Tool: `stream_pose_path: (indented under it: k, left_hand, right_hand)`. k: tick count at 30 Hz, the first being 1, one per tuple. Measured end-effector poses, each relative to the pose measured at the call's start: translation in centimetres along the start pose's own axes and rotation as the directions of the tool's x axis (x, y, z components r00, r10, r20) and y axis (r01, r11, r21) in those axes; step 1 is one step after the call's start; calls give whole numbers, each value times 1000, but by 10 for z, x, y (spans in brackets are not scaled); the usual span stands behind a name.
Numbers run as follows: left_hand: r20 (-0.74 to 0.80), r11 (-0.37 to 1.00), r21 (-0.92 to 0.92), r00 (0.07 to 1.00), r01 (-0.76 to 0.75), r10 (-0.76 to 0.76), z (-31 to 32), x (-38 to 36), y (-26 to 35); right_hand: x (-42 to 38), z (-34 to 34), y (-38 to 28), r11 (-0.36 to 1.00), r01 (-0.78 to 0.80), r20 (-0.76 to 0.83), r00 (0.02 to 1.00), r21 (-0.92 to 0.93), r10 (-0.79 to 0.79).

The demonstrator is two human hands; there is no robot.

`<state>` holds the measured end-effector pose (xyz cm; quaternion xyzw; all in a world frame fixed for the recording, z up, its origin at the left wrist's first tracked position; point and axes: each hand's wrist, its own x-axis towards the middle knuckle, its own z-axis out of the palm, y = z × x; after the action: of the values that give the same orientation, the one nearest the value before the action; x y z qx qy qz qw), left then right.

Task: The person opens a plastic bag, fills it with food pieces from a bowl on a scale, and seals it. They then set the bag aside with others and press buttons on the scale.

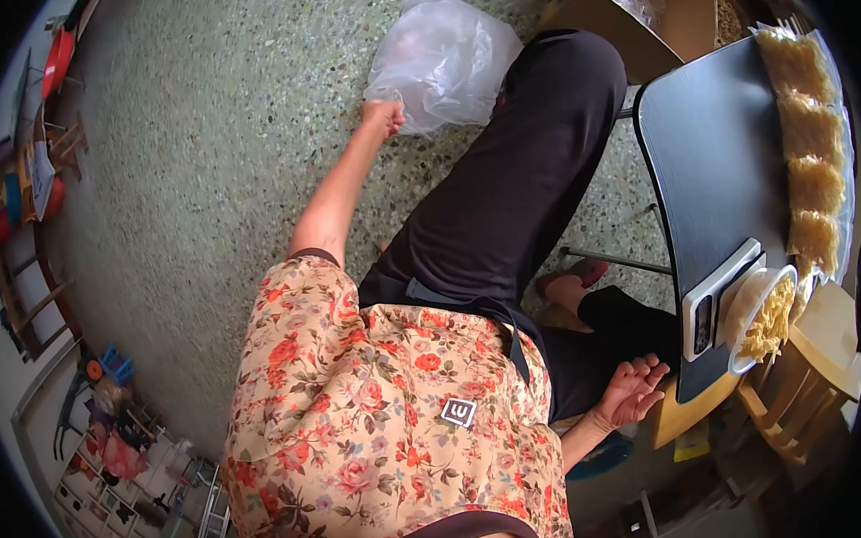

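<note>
My left hand [384, 118], fingers closed, grips the edge of a translucent white plastic bag [444, 60] on or just above the speckled floor. What the bag contains cannot be made out. My right hand [629, 391] holds nothing; its fingers are apart and loosely curled, palm turned up, near the edge of the dark table [705, 137]. Close by on that table is a kitchen scale [718, 302]. On or against the scale stands a white bowl [743, 310] of pale yellow strips [769, 324]. Several clear packets of golden, strand-like food [813, 133] line the far side.
An open cardboard box [638, 31] stands beyond my knee. Beside the table is a wooden chair [783, 409]. Metal table legs [616, 261] reach out near my foot. Furniture and a red object [59, 62] line the left edge.
</note>
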<state>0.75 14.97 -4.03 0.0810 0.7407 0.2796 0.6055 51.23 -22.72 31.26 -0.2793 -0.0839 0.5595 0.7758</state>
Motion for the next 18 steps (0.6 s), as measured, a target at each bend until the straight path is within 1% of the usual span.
stream_pose_path:
  k: [1,2,4,5,7,8,9,11,12,14,15,17,18]
  left_hand:
    - [-43,997,29,997,68,-67,8,10,-19]
    - [-41,996,30,996,81,-80,14,21,-43]
    - [-113,973,-48,967,225,-229,32,39,-75]
    - [-107,971,-46,966,233,-237,42,42,-84]
    - [-5,918,-260,950,300,-312,59,36,-101]
    - [-36,903,-318,948,288,-315,68,31,-102]
    - [-34,901,-317,946,295,-322,73,36,-107]
    - [-59,877,-415,954,243,-293,84,45,-115]
    - [-54,875,-414,953,251,-299,86,56,-116]
    - [126,812,-438,920,387,-371,80,73,-116]
    - [125,809,-441,920,388,-373,79,72,-114]
    - [34,870,-314,920,380,-390,74,66,-102]
    - [32,872,-315,922,376,-386,69,59,-99]
  right_hand:
    - [0,-1,0,1000,1,-12,1000,-7,-1]
    - [-1,0,-1,1000,3,-28,1000,-20,-4]
    - [-1,-2,-3,999,-1,-41,999,-38,0]
    - [-1,-2,-3,999,-8,-50,999,-46,6]
    - [1,4,0,997,-16,-73,997,-73,11]
    - [2,6,1,996,-24,-87,996,-92,16]
    - [3,7,2,995,-26,-91,996,-98,17]
    - [3,9,2,993,-36,-114,993,-115,23]
    - [3,10,3,992,-36,-117,993,-123,21]
    - [4,11,2,992,-48,-130,991,-117,33]
    - [6,12,2,991,-53,-130,991,-119,37]
    - [8,11,4,990,-56,-115,992,-129,41]
    - [8,12,5,991,-56,-112,993,-125,42]
